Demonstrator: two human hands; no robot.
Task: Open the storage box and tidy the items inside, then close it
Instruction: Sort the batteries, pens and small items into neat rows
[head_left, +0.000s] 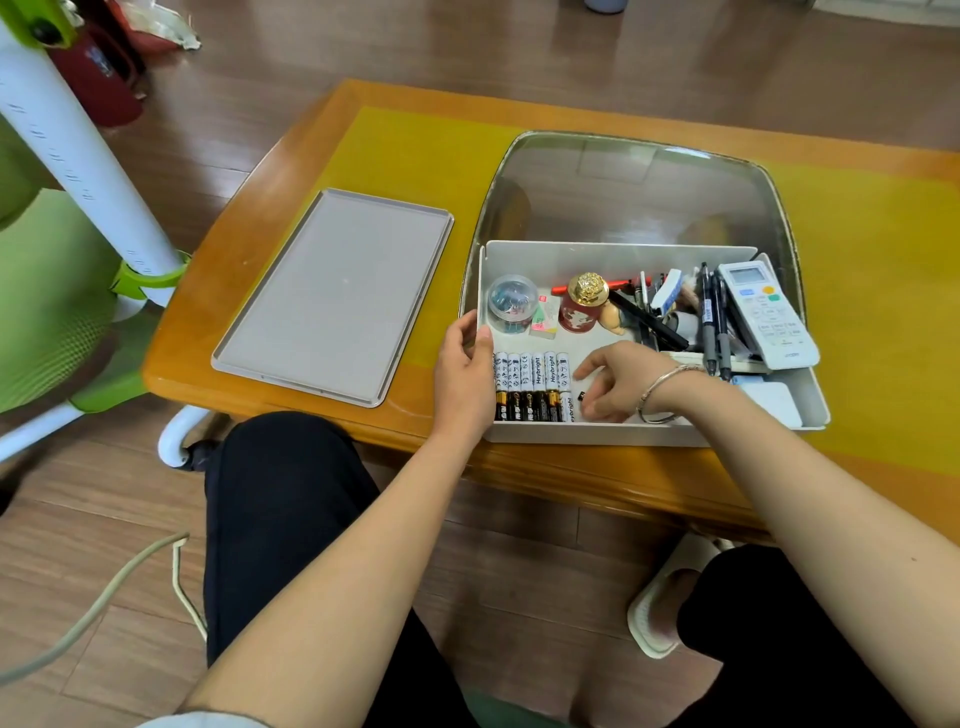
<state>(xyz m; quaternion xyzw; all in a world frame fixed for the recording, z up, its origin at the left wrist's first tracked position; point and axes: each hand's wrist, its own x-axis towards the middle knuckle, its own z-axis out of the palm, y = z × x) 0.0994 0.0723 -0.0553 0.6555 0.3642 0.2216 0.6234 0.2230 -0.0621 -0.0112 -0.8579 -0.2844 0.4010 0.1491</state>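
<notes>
The white storage box (597, 257) stands open on the table, its flat grey lid (332, 296) lying to the left. My left hand (465, 374) grips the box's left wall. My right hand (621, 382) reaches inside near the front, fingers curled beside a row of several batteries (532, 382); a small dark item (581, 396) lies at its fingertips, and I cannot tell whether it is held. Farther back are a clear tub of clips (511, 306), a gold-capped red bottle (582, 301), an eraser (544, 319), several pens (711, 322) and a white remote (766, 314).
The box sits on a clear dome-shaped tray (634, 187) atop a yellow mat on the wooden table (249, 218). A green and white chair (62, 270) stands at the left. My knees and a slippered foot (660, 608) are below the table edge; a cable (104, 603) trails on the floor.
</notes>
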